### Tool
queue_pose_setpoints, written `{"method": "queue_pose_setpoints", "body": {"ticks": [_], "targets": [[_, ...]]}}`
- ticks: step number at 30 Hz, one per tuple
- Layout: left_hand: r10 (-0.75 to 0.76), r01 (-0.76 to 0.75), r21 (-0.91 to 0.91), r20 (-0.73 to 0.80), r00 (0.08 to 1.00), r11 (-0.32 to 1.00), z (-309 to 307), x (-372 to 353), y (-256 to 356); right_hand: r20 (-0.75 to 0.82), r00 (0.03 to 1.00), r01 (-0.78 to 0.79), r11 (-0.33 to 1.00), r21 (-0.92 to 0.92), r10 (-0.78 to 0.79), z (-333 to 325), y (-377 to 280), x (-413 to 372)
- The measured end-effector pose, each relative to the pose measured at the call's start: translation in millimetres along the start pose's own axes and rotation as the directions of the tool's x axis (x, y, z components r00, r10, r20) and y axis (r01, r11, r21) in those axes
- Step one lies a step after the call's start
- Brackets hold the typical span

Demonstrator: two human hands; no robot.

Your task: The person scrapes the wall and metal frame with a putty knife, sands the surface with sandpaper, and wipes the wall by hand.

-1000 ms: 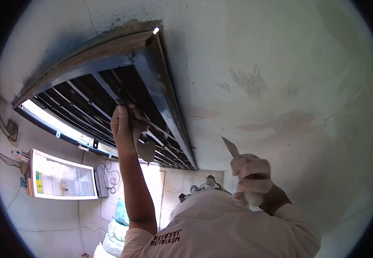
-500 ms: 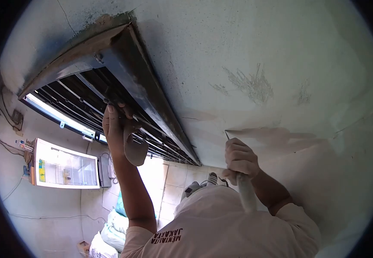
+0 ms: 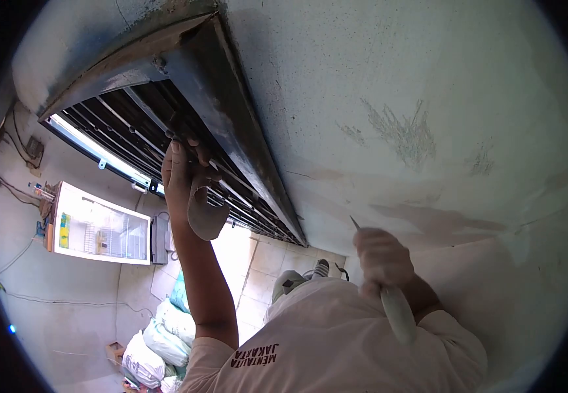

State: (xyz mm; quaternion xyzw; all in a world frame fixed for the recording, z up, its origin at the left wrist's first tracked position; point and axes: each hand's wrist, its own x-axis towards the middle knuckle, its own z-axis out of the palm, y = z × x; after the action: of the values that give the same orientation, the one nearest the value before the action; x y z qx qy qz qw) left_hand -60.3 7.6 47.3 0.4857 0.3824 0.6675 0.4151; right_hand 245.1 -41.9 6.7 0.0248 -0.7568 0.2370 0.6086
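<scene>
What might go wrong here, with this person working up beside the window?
A fall: the left hand grips a bar of the window grille, and the tiled floor looks far below, so a lost grip could be serious.
The flat piece pinched in that same hand may slip and drop.
The right hand presses the scraper to the wall; a slip could gouge the smoothed patch or nick a finger.

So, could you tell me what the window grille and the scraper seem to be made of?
The window grille looks metal, painted dark: thin bars, dull sheen. The scraper in the right hand has a thin blade, likely metal; its pale handle could be plastic or wood.
</scene>
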Motion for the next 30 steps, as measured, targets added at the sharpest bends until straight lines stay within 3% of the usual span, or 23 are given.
{"method": "queue_pose_setpoints", "body": {"ticks": [2, 5, 6, 10, 13, 15, 17, 22, 25, 26, 30], "targets": [[0.012, -0.010, 0.045, -0.054, 0.998, 0.999, 10.3, -4.0, 4.5, 0.022, 0.999, 0.036, 0.996, 0.086, -0.038, 1.8, -8.0, 2.9], [0.109, -0.089, 0.127, -0.160, 0.981, 0.988, 31.4, -2.7, 10.0, -0.082, 0.994, -0.075, 0.997, -0.028, 0.073, 4.0, 25.8, -16.3], [0.129, -0.104, 0.144, -0.179, 0.975, 0.984, 34.5, -2.7, 10.3, 0.031, 1.000, 0.002, 0.994, -0.109, 0.002, 3.1, 30.0, -15.9], [0.117, -0.097, 0.125, -0.164, 0.980, 0.987, 28.3, -0.8, 9.1, 0.048, 0.992, 0.121, 0.989, -0.081, -0.117, -1.6, -10.3, 7.3], [0.103, -0.086, 0.119, -0.147, 0.984, 0.989, 27.6, -0.9, 9.6, 0.015, 0.999, -0.025, 0.969, -0.244, 0.029, 0.7, -18.0, 6.4], [0.090, -0.070, 0.124, -0.159, 0.983, 0.990, 29.3, -2.7, 10.8, 0.004, 1.000, 0.003, 0.982, -0.190, -0.002, -3.4, 21.9, -18.5], [0.075, -0.050, 0.131, -0.192, 0.978, 0.990, 31.9, -2.5, 12.4, 0.026, 0.997, -0.076, 0.994, -0.075, 0.078, 2.3, 29.5, -17.6], [0.015, -0.008, 0.055, -0.118, 0.993, 0.998, 22.1, -4.0, 9.9, 0.029, 0.996, 0.083, 0.996, 0.039, -0.084, 8.6, -6.9, 1.0], [-0.016, 0.021, 0.059, -0.081, 0.997, 0.998, 17.4, -2.9, 10.3, -0.033, 0.999, 0.007, 0.993, -0.115, -0.011, 3.7, 27.9, -12.0], [-0.029, 0.034, 0.064, -0.078, 0.997, 0.997, 16.3, -2.5, 9.9, -0.088, 0.995, -0.049, 0.999, -0.020, 0.047, 5.6, 29.0, -12.6], [0.006, 0.001, 0.088, -0.072, 0.997, 0.996, 20.3, -4.3, 11.4, 0.046, 0.999, 0.008, 0.999, 0.044, -0.010, 3.2, 7.9, -1.2]]}}
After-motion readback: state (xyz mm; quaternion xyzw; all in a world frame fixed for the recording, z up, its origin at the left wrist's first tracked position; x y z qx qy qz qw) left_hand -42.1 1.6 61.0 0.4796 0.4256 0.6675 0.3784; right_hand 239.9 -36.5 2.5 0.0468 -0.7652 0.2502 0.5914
